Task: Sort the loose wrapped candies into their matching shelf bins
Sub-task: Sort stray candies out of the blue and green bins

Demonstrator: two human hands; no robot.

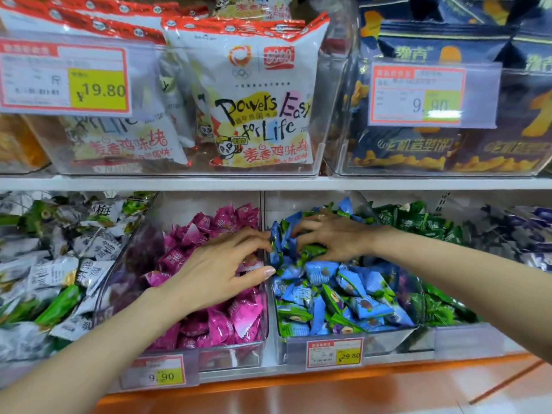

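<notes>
On the lower shelf a clear bin holds pink wrapped candies. The bin to its right holds blue candies with green ones mixed in. My left hand hovers over the pink heap, fingers spread, their tips touching blue candies at the divider. My right hand lies on the back of the blue heap. Its fingers curl round a green candy under the palm.
A bin of green candies stands to the right, then purple-white ones. At far left is a bin of white and green candies. The upper shelf carries snack bags in clear bins. Price tags hang on the fronts.
</notes>
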